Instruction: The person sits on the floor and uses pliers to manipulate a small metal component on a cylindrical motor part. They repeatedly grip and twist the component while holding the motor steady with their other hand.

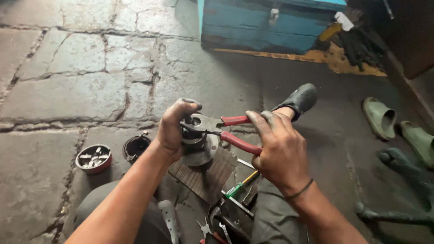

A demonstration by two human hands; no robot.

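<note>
Left hand (pixel 174 129) grips metal part (pixel 197 147); right hand (pixel 280 151) squeezes pliers (pixel 226 129) on it.

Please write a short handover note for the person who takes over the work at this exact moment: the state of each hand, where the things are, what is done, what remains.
Left hand: wrapped around the round metal part, steadying it on the small ribbed board.
Right hand: squeezing the red-handled pliers, whose nose sits in the top of the part.
Nearby: a red bowl of small pieces and a dark ring-shaped piece on the stone floor to the left; a green-handled screwdriver and other tools between the legs.
Done: the part is seated on the board, pliers engaged.
Left: the pliers are not yet withdrawn; whether anything has come free is hidden.
</note>
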